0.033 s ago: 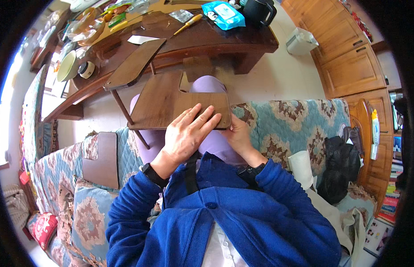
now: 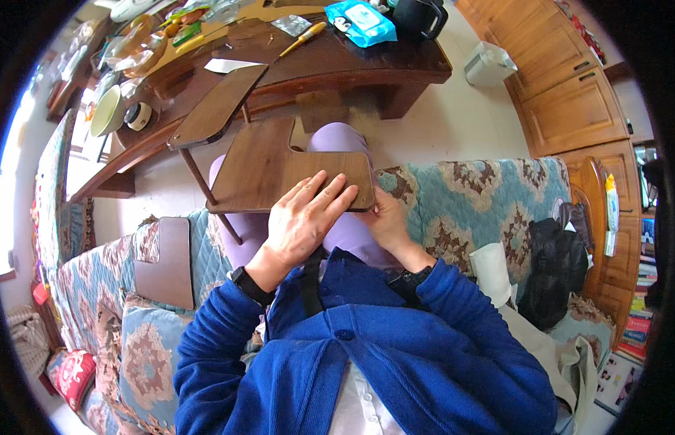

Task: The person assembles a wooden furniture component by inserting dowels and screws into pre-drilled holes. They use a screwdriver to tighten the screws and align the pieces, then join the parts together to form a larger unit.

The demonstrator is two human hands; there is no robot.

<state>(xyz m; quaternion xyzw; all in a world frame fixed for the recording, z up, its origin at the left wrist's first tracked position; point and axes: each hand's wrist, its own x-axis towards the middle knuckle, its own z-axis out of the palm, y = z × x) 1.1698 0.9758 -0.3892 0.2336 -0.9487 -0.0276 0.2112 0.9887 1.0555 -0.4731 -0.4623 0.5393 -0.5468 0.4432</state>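
Across my lap rests a partly built wooden shelf: an L-shaped brown board (image 2: 254, 163) joined by round rods (image 2: 198, 176) to a second brown board (image 2: 218, 105) on its far left side. My left hand (image 2: 305, 217) lies flat on the near right part of the L-shaped board, fingers stretched out. My right hand (image 2: 388, 223) is at that board's right corner, with its fingers curled beneath the edge. What those fingers hold is hidden. A loose L-shaped brown panel (image 2: 171, 264) lies on the sofa to my left.
Ahead stands a dark wooden table (image 2: 337, 72) with a yellow-handled screwdriver (image 2: 303, 40), a blue wipes pack (image 2: 361, 23), a black kettle (image 2: 419, 17) and a green bowl (image 2: 108, 112). A paper roll (image 2: 490, 274) and black bag (image 2: 546, 272) lie on the sofa (image 2: 468, 192) to my right.
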